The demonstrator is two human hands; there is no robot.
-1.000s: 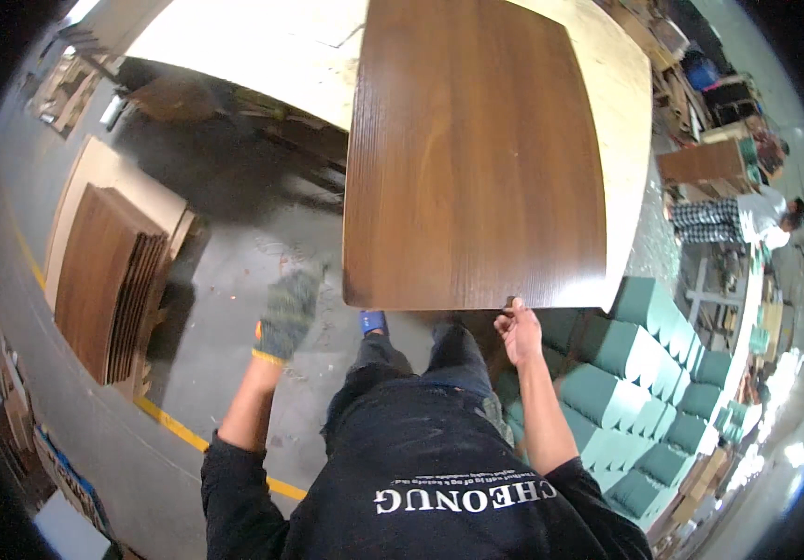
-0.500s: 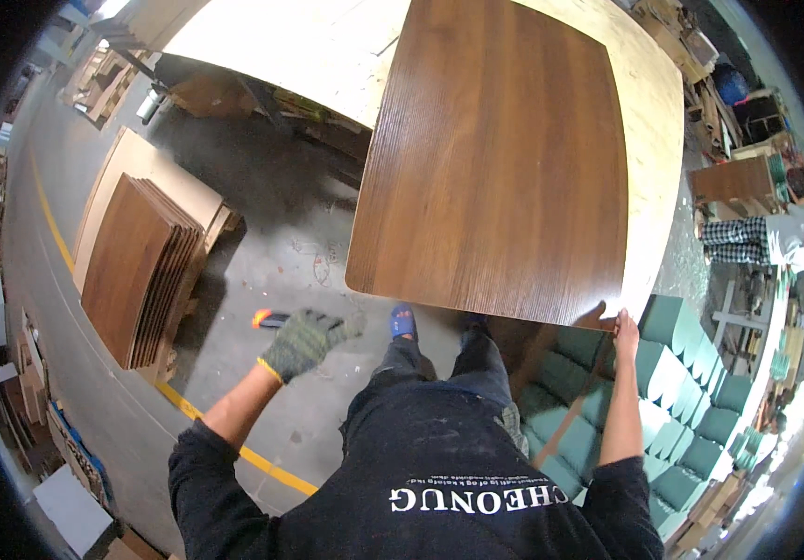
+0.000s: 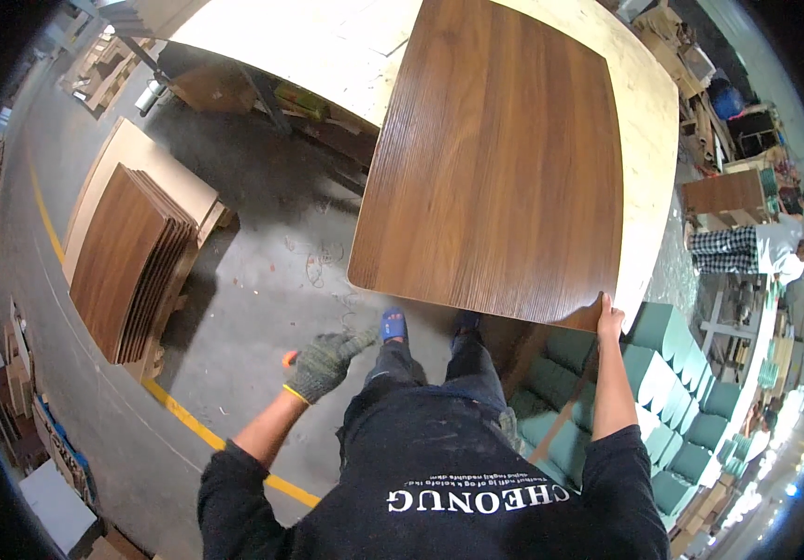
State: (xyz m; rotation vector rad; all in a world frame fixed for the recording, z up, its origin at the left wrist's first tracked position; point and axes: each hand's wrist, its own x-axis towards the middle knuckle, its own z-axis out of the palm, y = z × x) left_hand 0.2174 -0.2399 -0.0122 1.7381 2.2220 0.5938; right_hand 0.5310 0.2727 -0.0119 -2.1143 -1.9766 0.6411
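Observation:
A large brown wood-grain panel (image 3: 495,177) lies on the pale tabletop (image 3: 649,187), its near edge reaching out past the table toward me. My bare right hand (image 3: 611,319) grips the panel's near right corner, thumb on top. Off to the left, over the floor, my left hand (image 3: 320,366) wears a grey-green knit glove with a yellow cuff. Its fingers are closed round a small orange-and-black handled tool (image 3: 290,357); only the orange end shows, and the glove hides the rest.
On the left, a stack of similar brown panels (image 3: 117,266) leans on a pallet beside a pale board (image 3: 108,154). Green wrapped blocks (image 3: 673,373) are piled at the near right. A person (image 3: 775,247) stands at the far right. A yellow line (image 3: 187,420) crosses the floor.
My left hand has moved a little right and nearer my body, turning so that less of the tool shows. The right hand keeps its grip on the panel's corner.

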